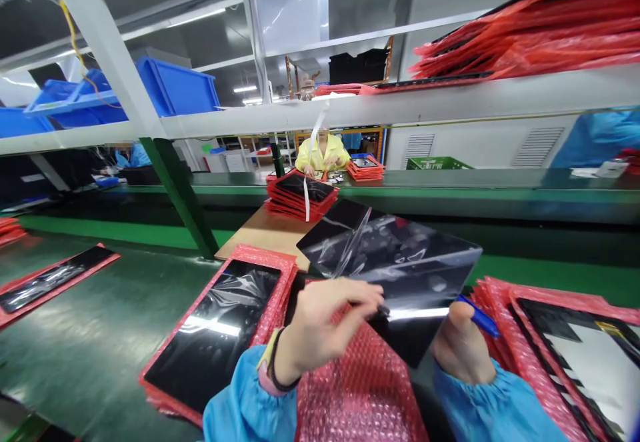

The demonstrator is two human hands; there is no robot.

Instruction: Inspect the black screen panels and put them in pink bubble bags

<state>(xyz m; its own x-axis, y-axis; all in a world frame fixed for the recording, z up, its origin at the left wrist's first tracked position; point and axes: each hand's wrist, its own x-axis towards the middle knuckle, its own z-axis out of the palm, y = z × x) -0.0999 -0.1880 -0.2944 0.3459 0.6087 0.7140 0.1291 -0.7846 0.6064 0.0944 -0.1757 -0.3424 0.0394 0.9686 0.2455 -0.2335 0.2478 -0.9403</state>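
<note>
A black glossy panel [400,262] is held tilted above the green bench, with clear film lifting off its upper left. My left hand [325,322] pinches the panel's near edge with its fingertips. My right hand [463,349] supports the panel's lower right and also holds a blue pen [477,315]. Under the hands lies a pink bubble-wrap sheet [360,389].
A stack of pink bubble bags with a black panel on top [220,335] lies at left, another stack [565,342] at right. More red stacks [300,195] sit ahead. A person in yellow [323,152] works across the conveyor. A green post [180,195] stands left. Blue bins [175,85] rest on the shelf.
</note>
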